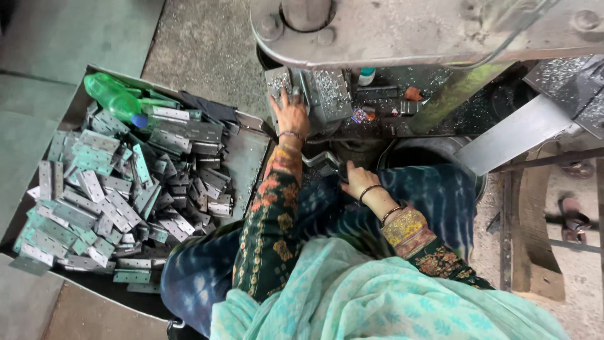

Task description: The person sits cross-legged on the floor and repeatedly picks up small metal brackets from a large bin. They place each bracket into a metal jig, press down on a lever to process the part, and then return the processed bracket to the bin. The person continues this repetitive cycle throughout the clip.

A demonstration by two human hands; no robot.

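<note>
The person sits at a heavy grey steel press machine (pixel 402 31), and the step in hand looks like feeding a piece into it. The left hand (pixel 290 113) reaches up to the press bed just under the machine's head, fingers spread flat and open over a small grey metal plate (pixel 279 82) flecked with bright swarf; it presses on the plate and does not grip it. The right hand (pixel 357 178) lies lower, below and right of that plate, near the person's lap, curled around something dark. What it holds I cannot tell, for the spot is shadowed; it may be a lever or another part.

To the left of the press stands a shallow sheet-metal tray (pixel 248 157) heaped with flat rectangular steel hinge plates (pixel 113 201). These are thin, hard-edged and punched with rows of small holes, some bare silver and some tinted pale green. A green plastic bottle with a blue cap (pixel 113 97) lies on its side at the tray's far corner.

As a judgement, the next move calls for seating the plate square against its stop on the press bed and getting the fingers clear of the tool. The plate edges look sharp, and the loose shavings there would make surfaces gritty.
</note>
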